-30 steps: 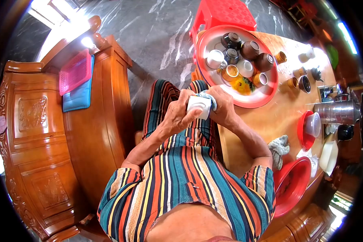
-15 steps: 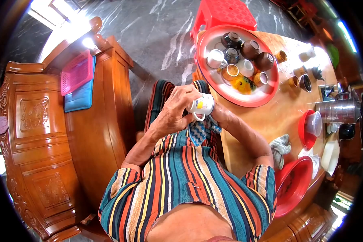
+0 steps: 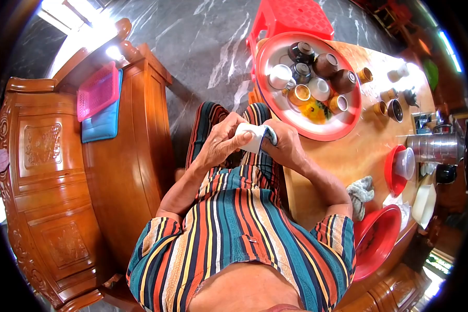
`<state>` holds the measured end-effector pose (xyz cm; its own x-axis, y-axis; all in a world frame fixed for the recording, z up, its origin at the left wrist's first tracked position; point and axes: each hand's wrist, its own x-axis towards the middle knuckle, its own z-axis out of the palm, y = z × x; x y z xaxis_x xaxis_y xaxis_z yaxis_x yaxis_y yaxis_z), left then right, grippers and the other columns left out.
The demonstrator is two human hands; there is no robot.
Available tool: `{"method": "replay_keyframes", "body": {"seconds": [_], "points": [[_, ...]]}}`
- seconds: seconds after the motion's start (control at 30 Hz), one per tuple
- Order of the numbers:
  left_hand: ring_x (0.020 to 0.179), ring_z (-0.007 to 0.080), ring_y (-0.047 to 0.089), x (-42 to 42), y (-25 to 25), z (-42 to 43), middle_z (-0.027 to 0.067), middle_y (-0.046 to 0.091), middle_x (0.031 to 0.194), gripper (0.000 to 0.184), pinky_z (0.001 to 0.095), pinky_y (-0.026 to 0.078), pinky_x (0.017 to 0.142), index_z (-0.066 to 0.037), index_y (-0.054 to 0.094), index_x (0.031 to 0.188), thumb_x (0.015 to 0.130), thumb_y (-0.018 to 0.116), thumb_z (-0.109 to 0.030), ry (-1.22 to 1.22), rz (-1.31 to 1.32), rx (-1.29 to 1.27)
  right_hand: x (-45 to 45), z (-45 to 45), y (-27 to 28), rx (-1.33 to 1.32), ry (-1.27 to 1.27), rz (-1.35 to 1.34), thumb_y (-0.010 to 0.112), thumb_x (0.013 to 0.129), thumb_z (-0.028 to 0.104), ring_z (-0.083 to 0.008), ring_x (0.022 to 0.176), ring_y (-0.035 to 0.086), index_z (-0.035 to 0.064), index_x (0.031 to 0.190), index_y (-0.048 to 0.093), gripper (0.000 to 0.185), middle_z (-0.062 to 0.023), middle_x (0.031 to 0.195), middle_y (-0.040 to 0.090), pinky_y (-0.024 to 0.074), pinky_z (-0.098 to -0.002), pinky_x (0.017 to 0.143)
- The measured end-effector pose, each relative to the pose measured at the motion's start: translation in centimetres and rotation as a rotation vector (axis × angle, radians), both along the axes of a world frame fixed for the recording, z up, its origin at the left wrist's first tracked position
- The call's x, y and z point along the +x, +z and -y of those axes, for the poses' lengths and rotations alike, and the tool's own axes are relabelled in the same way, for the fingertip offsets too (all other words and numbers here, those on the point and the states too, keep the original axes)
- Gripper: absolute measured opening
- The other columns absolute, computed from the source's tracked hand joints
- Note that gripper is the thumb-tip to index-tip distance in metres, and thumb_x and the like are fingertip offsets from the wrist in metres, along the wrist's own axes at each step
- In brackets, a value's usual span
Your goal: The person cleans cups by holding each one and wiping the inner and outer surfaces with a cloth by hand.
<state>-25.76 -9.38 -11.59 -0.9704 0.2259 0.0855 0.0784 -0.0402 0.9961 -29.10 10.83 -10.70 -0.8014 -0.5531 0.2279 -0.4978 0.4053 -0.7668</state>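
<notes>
Above my lap, my left hand [image 3: 224, 141] grips a white mug [image 3: 248, 139] with a dark rim. The mug lies on its side with its mouth turned right, and my thumb presses along its wall. At the mouth, my right hand [image 3: 287, 144] is closed on a blue-and-white cloth [image 3: 271, 135]. Part of the cloth shows at the rim; the rest is hidden by the mug and fingers. Beyond my right hand, a red-rimmed round tray [image 3: 343, 125] holds several cups, among them a white mug [image 3: 280, 76] and a brown cup [image 3: 325, 65].
The wooden table [image 3: 317, 161] on the right bears small cups, a steel pot [image 3: 436, 148], a crumpled grey cloth [image 3: 361, 193] and a red basin [image 3: 369, 260]. A red stool [image 3: 296, 20] stands behind the tray. At left, a pink basket [image 3: 99, 91] rests on a wooden bench [image 3: 117, 171].
The mug has turned, so its printed side and handle no longer show. My right hand has risen to the mug's mouth, and the hanging cloth has come up with it.
</notes>
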Motion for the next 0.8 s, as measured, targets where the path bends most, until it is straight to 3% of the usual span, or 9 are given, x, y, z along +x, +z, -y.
{"method": "replay_keyframes", "body": {"seconds": [0.17,0.3,0.33,0.43,0.5,0.57,0.6,0.73,0.8], "points": [[0.058,0.0048,0.051,0.0,-1.7,-0.2,0.0026,0.055,0.074,0.053,0.0182,0.038,0.045,-0.005,0.055,0.091,0.088,0.055,-0.058,-0.068,0.287,-0.007,-0.1,0.3,-0.2,0.071,-0.064,-0.43,0.069,0.07,0.012,-0.0321,0.076,0.056,0.0035,0.093,0.058,0.026,-0.0126,0.082,0.056,0.0454,-0.0393,0.066],[0.07,0.0107,0.054,0.5,-0.6,-1.3,0.0041,0.055,0.078,0.057,0.0247,0.045,0.06,-0.002,0.057,0.098,0.089,0.053,-0.058,-0.071,0.332,0.098,-0.1,0.3,0.0,0.112,-0.055,-0.663,0.07,0.066,0.009,-0.03,0.075,0.055,0.0039,0.095,0.057,0.031,-0.0112,0.084,0.054,0.0448,-0.0386,0.066],[0.078,0.013,0.055,0.6,-0.7,-0.9,0.0066,0.057,0.083,0.057,0.028,0.046,0.068,-0.001,0.056,0.101,0.09,0.052,-0.057,-0.084,0.275,0.01,-0.1,0.4,0.1,0.109,-0.052,-0.596,0.069,0.066,0.006,-0.0302,0.075,0.055,0.0036,0.094,0.057,0.031,-0.0113,0.083,0.055,0.045,-0.0391,0.066],[0.08,0.0121,0.055,0.6,-0.4,-0.9,0.0093,0.058,0.087,0.056,0.0284,0.046,0.069,-0.001,0.055,0.1,0.09,0.052,-0.056,-0.006,0.006,-0.236,-0.3,0.3,-0.5,0.027,-0.039,-0.449,0.069,0.065,0.004,-0.0311,0.075,0.055,0.0036,0.093,0.057,0.03,-0.0108,0.082,0.056,0.0454,-0.0402,0.066],[0.08,0.0129,0.056,0.8,-0.2,-1.2,0.0103,0.059,0.086,0.052,0.0284,0.047,0.069,-0.001,0.053,0.099,0.088,0.057,-0.052,0.01,-0.008,-0.2,-0.3,0.2,-0.7,0.011,-0.045,-0.388,0.069,0.067,0.002,-0.0302,0.077,0.058,0.0035,0.092,0.059,0.027,-0.0105,0.083,0.059,0.0471,-0.0379,0.067],[0.08,0.0145,0.059,1.0,-0.1,-1.4,0.0123,0.06,0.086,0.047,0.0285,0.048,0.069,-0.001,0.05,0.099,0.084,0.068,-0.042,0.042,-0.036,-0.126,-0.2,0.0,-1.5,-0.167,0.007,0.013,0.07,0.072,0.003,-0.0246,0.076,0.061,0.0036,0.09,0.061,0.021,-0.0095,0.084,0.06,0.0479,-0.0324,0.068],[0.078,0.0169,0.061,0.9,0.0,-1.2,0.0122,0.061,0.088,0.047,0.0291,0.049,0.068,-0.002,0.051,0.104,0.082,0.073,-0.037,0.053,-0.1,-0.212,-0.4,0.0,-2.0,-0.168,0.022,0.139,0.069,0.077,0.007,-0.0142,0.075,0.061,0.0032,0.09,0.062,0.015,-0.0053,0.084,0.064,0.0476,-0.0275,0.069],[0.082,0.0179,0.061,0.8,1.1,-1.1,0.012,0.061,0.097,0.05,0.0301,0.05,0.071,-0.003,0.052,0.11,0.079,0.075,-0.035,0.059,-0.203,-0.302,-0.5,0.0,-3.1,-0.337,0.134,0.497,0.063,0.083,0.012,-0.008,0.081,0.063,0.0047,0.095,0.067,0.014,-0.0034,0.088,0.07,0.0506,-0.0279,0.071],[0.093,0.0225,0.06,0.8,1.2,-0.9,0.0113,0.06,0.108,0.053,0.0321,0.048,0.079,-0.006,0.053,0.115,0.075,0.077,-0.031,0.054,-0.264,-0.371,-0.4,-0.1,-3.1,-0.301,0.12,0.602,0.062,0.084,0.013,-0.0084,0.082,0.063,0.0052,0.096,0.068,0.015,-0.0024,0.089,0.07,0.0505,-0.0278,0.073]]}}
